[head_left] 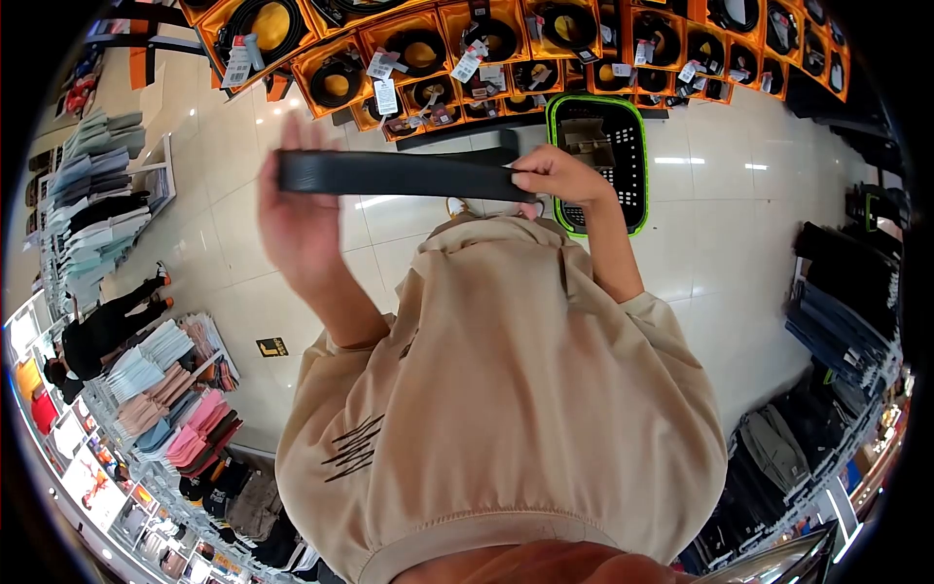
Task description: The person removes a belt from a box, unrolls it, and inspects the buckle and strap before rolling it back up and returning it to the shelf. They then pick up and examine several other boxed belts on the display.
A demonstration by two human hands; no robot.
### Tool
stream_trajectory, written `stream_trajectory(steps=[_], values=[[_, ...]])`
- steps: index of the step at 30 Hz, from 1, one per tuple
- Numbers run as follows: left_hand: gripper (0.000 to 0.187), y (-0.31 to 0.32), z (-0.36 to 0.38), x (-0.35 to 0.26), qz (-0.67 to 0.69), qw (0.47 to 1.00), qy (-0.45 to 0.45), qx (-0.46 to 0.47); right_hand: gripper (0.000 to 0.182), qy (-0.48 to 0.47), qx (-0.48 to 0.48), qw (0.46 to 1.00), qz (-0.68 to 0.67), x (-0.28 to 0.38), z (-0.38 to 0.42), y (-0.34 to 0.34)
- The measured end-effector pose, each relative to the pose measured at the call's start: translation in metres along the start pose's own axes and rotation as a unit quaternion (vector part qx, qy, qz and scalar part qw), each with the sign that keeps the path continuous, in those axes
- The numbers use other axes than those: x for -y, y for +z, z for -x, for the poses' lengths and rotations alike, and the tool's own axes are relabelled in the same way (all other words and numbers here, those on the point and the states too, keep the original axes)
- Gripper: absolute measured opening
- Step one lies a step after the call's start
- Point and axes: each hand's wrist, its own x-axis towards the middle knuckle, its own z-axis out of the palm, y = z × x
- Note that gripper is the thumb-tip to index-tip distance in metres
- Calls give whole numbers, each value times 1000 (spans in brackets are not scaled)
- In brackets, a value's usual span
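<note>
A black belt [399, 175], folded back on itself, stretches sideways in front of me. My right hand [559, 177] pinches it near its right end, thumb on top. At the left fold is my left hand [300, 219], blurred by motion, with its fingers stretched out beyond the strap and the belt crossing in front of the palm. The belt's left end looks sharp while that hand is smeared. Whether the left palm presses on the strap cannot be made out.
Ahead is a display of orange boxes [418, 54] with coiled belts and price tags. A black basket with a green rim [644, 165] stands on the tiled floor [696, 238]. Folded clothes [97, 195] lie at left, jeans [837, 321] at right. A person in black [107, 331] is at left.
</note>
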Motion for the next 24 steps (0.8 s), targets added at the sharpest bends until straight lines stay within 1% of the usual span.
stream_trajectory(steps=[2, 3, 6, 7, 10, 11, 12, 14, 16, 18, 19, 20, 22, 23, 24], values=[[41, -5, 4, -31, 13, 999, 31, 17, 31, -3, 2, 1000, 0, -20, 16, -10], [37, -1, 7, -41, 1, 999, 35, 19, 30, 9, 18, 1000, 23, -29, 24, -19], [29, 5, 12, -43, 24, 998, 24, 57, 30, 1, 17, 1000, -6, -31, 34, -21], [20, 7, 13, -40, 3, 998, 63, 4, 28, 5, 0, 1000, -27, -27, 36, -17], [18, 11, 12, -18, 41, 999, 26, 13, 27, -40, -8, 999, -14, -8, 25, -4], [18, 16, 12, -8, 51, 998, 29, 1, 29, -61, 6, 998, -7, -1, 19, -1], [19, 18, 12, 1, 65, 998, 5, 20, 29, -56, -2, 998, -22, 4, 15, 3], [20, 16, 9, 23, 42, 998, -1, 44, 30, -47, -17, 997, -52, 17, 9, 13], [22, 24, 14, 51, -60, 998, -6, -24, 31, -50, -28, 997, -51, 38, 2, 24], [25, 23, 19, 78, -142, 989, -37, -10, 31, -51, -39, 997, -46, 55, -4, 34], [26, 31, 22, 95, -190, 981, -36, -11, 30, -63, -42, 997, -25, 62, -7, 39], [30, 42, 24, 110, -276, 961, -33, -18, 30, -72, -43, 996, -26, 65, -9, 43], [38, 56, 27, 126, -386, 921, -56, 1, 29, -88, -45, 995, -29, 72, -12, 53], [41, 59, 25, 125, -378, 923, -77, 4, 29, -73, -53, 995, -50, 82, -11, 59], [44, 61, 23, 122, -369, 924, -99, 8, 29, -81, -39, 995, -53, 81, -11, 59]])
